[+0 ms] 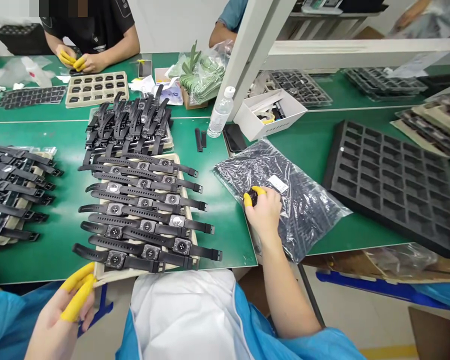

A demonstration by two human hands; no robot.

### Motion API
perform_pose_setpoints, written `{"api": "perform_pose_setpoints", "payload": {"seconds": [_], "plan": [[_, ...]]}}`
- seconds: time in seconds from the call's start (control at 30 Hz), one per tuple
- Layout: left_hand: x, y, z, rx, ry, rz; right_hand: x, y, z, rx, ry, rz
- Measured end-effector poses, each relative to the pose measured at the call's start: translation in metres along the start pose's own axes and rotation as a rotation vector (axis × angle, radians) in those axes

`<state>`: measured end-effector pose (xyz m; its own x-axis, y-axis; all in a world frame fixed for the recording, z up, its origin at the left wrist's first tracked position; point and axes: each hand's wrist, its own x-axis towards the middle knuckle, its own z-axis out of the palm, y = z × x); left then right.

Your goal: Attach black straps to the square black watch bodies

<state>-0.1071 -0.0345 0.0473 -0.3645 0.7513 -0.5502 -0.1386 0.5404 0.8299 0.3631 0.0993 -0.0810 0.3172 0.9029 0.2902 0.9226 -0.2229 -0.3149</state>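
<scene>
My left hand (64, 306), with yellow finger cots on its fingers, pinches the near left corner of a cream tray (118, 274). Across that tray lie rows of smartwatches (146, 226) with black straps, their round sensor backs facing up. My right hand (265, 214), also wearing yellow finger cots, is over a clear plastic bag (309, 212) full of dark items. Its thumb and finger close around something small and black; the hand and glare keep me from telling what it is. A white label (278, 183) sits on the bag.
More strapped watches (129, 122) are piled behind the tray, others (11, 190) at the left. A water bottle (221, 112), a phone (235, 138) and a white box (269, 120) stand near a metal post. A black compartment tray (390, 175) lies right. A co-worker (97, 45) sits opposite.
</scene>
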Motion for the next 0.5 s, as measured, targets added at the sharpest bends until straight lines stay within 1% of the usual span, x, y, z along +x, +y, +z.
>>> {"api": "perform_pose_setpoints", "payload": {"seconds": [0.07,0.17,0.27,0.37,0.43,0.5], "plan": [[-0.004,0.008,0.010,-0.155,-0.036,-0.060,0.000,-0.002,-0.003,-0.015,-0.003,-0.007],[-0.006,0.010,0.017,-0.236,-0.063,-0.057,0.000,-0.001,-0.003,-0.029,0.001,-0.015],[-0.005,0.003,0.015,-0.267,-0.087,-0.009,-0.001,0.002,-0.001,-0.042,-0.004,-0.013],[-0.005,0.000,0.012,-0.335,-0.105,0.008,-0.003,0.004,0.002,-0.032,0.010,-0.020],[-0.009,0.000,0.016,-0.389,-0.103,0.051,-0.004,0.005,0.004,-0.010,0.032,-0.027],[-0.014,-0.001,0.026,-0.449,-0.116,0.134,-0.005,0.005,0.005,0.005,0.048,-0.033]]}}
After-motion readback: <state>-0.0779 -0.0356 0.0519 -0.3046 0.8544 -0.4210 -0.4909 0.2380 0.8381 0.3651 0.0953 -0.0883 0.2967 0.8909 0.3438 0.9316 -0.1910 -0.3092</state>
